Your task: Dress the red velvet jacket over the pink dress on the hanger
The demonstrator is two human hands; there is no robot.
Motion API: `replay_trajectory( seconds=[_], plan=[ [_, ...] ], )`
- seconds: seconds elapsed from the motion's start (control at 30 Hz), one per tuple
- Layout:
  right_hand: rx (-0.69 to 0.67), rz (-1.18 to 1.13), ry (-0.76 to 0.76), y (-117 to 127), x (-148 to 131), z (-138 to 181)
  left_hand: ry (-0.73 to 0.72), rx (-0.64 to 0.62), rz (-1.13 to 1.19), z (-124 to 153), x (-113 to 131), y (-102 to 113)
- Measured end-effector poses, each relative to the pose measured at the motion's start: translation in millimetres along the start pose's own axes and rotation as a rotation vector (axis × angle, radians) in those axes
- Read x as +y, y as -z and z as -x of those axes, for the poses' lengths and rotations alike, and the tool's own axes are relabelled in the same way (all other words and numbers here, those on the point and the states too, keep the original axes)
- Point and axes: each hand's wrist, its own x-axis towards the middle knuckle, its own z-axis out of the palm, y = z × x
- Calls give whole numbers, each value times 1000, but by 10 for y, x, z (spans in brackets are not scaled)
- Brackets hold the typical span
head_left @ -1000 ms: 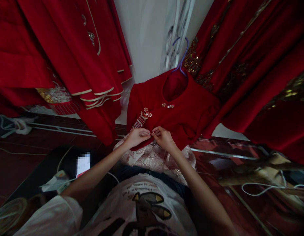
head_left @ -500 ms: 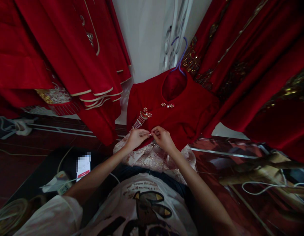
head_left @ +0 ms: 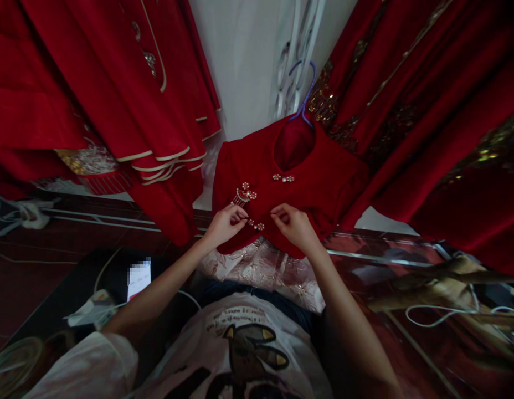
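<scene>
Red top [head_left: 261, 160], on a hanger [head_left: 306, 102]: apparently soft, light; lift by shoulders. Left hand [head_left: 222, 226], right hand [head_left: 297, 227]: fingers curled at its front; whether either pinches anything, I cannot tell. Lower clasp [head_left: 259, 226], between them: likely stiff, fragile; hold its ends.

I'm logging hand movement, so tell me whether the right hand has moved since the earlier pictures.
Yes: judged against the purple hanger, the right hand has shifted toward the right of the picture.

On the red top [head_left: 304, 188], the near beaded clasp [head_left: 260, 226] lies between your left hand [head_left: 224, 226] and right hand [head_left: 297, 226].
</scene>
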Motion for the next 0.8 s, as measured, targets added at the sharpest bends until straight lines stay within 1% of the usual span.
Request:
replay_trajectory(
  seconds=[0.07, 0.1, 0.17, 0.23, 0.37, 0.5, 0.67, 0.8],
  plan=[
    [-69, 18, -48, -5, 41, 12, -45, -84, -65, 52, 22, -83],
    [-115, 17, -65, -33, 68, 18, -60, -104, -96, 79, 34, -130],
    [-193, -6, -80, -127, 124, 25, -79, -99, -150, 129, 58, -216],
    [-222, -43, -81, -237, 168, 23, -97, -77, -196, 160, 76, -271],
    [-183, -105, -70, -385, 193, 5, -127, -62, -230, 167, 78, -291],
    [-192, -136, -21, -411, 183, 5, -132, -60, -217, 148, 59, -280],
    [-171, -161, 0, -421, 183, 16, -96, -69, -128, 162, 56, -291],
    [-173, -162, 12, -421, 142, 20, -31, -14, -47, 193, 56, -326]
  ],
)
